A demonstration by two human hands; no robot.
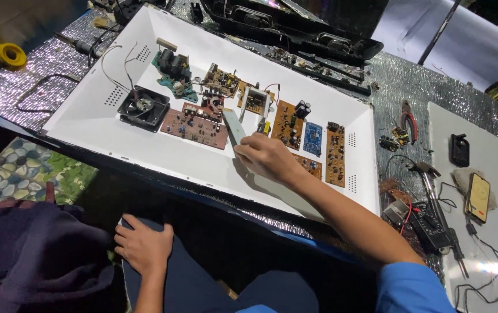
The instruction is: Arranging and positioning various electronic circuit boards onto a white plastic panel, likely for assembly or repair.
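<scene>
Here the right hand (267, 157) reaches across the white tray (98, 110) and closes its fingers around the near end of a pale flat strip (233, 126), which slants up and away from the knuckles. The grip is a loose curl, fingers bent over the strip with the thumb hidden beneath, so how firmly it pinches I cannot tell. The strip lies between the brown board (196, 123) on its left and the tan board (288, 120) on its right, its far end near the small upright white module (256, 99), probably because that gap is the one free lane among the parts.

The left hand (143, 246) rests flat and open on the dark cloth over the lap, holding nothing; it looks like a brace while the other arm stretches forward.

The tray's raised walls keep the loose parts together: a black fan (143, 107) with its wires trailing to the left, a green board (174, 72) with coils behind it, a small blue board (312, 139), and a long narrow board (335, 154) by the right wall.

Outside the tray, on the silvery mat (58, 64), sit pliers (408, 123) with red handles, a soldering iron (434, 191), and a roll of yellow tape (10, 54) at far left. A phone (478, 197) lies on the white sheet to the right
</scene>
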